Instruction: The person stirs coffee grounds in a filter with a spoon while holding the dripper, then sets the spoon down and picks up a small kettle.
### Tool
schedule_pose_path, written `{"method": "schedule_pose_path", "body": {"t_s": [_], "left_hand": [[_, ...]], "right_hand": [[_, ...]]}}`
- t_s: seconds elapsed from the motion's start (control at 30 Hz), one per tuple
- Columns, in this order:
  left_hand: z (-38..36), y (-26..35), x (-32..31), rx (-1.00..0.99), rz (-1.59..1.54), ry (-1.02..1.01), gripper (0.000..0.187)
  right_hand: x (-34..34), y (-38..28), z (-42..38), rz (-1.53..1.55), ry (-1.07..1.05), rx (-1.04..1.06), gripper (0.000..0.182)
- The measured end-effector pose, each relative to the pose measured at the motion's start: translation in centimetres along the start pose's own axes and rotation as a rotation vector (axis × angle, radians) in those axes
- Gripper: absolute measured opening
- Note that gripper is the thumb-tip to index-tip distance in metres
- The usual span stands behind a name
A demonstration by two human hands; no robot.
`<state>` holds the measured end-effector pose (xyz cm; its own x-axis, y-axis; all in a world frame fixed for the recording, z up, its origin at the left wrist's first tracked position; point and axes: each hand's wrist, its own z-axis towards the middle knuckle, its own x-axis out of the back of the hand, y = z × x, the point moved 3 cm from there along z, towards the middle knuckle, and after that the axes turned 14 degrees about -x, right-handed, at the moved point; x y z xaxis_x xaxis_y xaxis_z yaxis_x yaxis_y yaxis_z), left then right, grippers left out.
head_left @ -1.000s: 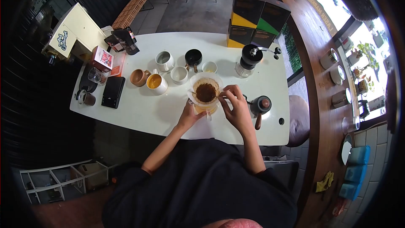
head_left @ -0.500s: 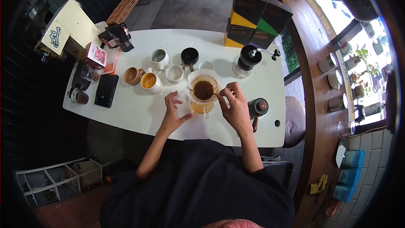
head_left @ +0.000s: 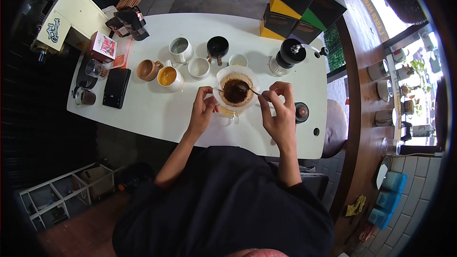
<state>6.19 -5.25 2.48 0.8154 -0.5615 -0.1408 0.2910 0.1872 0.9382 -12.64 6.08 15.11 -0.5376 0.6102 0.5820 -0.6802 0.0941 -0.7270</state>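
Observation:
A dripper with a white paper filter (head_left: 255, 82) holds wet dark coffee grounds (head_left: 235, 93). It sits on a glass server (head_left: 230, 113) with light brown liquid. My right hand (head_left: 278, 109) pinches the handle of a spoon (head_left: 243, 86), whose bowl is over the grounds inside the filter. At the dripper's left edge my left hand (head_left: 202, 112) is closed, thumb and fingers together on its rim or handle; the exact hold is partly hidden.
Behind the dripper stand a small white cup (head_left: 238, 60), a black cup (head_left: 217, 46) and several mugs. A hand grinder (head_left: 291, 53) and a dark kettle-like vessel (head_left: 301, 113) are on the right. A black scale (head_left: 116, 88) lies at the left, boxes (head_left: 295, 0) at the back.
My left hand has moved from open beside the dripper to closed at its edge. The spoon's bowl now shows over the grounds, with my right hand slightly farther right. The view has shifted.

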Motion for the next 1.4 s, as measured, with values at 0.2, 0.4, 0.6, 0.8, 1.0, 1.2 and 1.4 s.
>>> {"method": "schedule_pose_path", "body": {"t_s": [0.2,0.4,0.6,0.8,1.0,1.2,1.4], "left_hand": [[0.3,-0.3,-0.2,0.029,-0.099,0.02,0.033],[0.4,0.5,-0.4,0.021,-0.109,-0.014,0.038],[0.2,0.5,-0.9,0.057,-0.157,-0.009,0.039],[-0.1,-0.8,-0.8,0.068,-0.076,-0.005,0.039],[-0.4,-1.0,-0.9,0.043,-0.085,0.011,0.028],[-0.7,-1.2,-0.9,0.036,-0.077,0.025,0.025],[-0.6,-1.2,-1.1,0.046,-0.062,0.068,0.024]], "right_hand": [[-1.1,0.6,0.2,-0.096,-0.051,0.032,0.013],[-2.2,1.0,-0.3,-0.041,-0.13,-0.003,0.013],[-2.4,1.4,-0.3,0.066,-0.165,-0.084,0.011],[-2.5,3.2,-0.4,0.252,-0.101,-0.237,0.011],[-3.3,5.2,-0.9,0.488,-0.099,-0.363,0.015],[-3.4,6.3,-1.2,0.55,-0.175,-0.453,0.018],[-3.0,6.0,-1.3,0.518,-0.24,-0.446,0.018]]}}
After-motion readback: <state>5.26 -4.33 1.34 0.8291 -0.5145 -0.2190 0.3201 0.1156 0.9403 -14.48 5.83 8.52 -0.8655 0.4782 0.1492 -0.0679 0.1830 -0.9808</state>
